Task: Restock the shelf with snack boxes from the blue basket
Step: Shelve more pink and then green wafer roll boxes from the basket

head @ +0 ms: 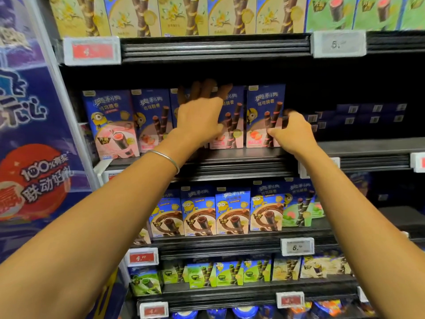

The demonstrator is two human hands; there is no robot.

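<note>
A row of blue-and-pink snack boxes (110, 123) stands upright on the middle shelf (241, 157). My left hand (200, 113) lies spread over the front of the boxes in the middle of the row, its straight fingers reaching past their top edges. My right hand (292, 131) holds the rightmost snack box (262, 111) at its right edge, with the thumb on the front face and the fingers curled round the side. The blue basket is not in view.
Dark blue boxes (358, 116) lie stacked flat further right on the same shelf. Yellow boxes (184, 14) fill the shelf above, and brown-and-blue ones (232, 212) stand below. Price tags (92, 50) line the shelf edges. A blue promo panel (34, 134) bounds the left side.
</note>
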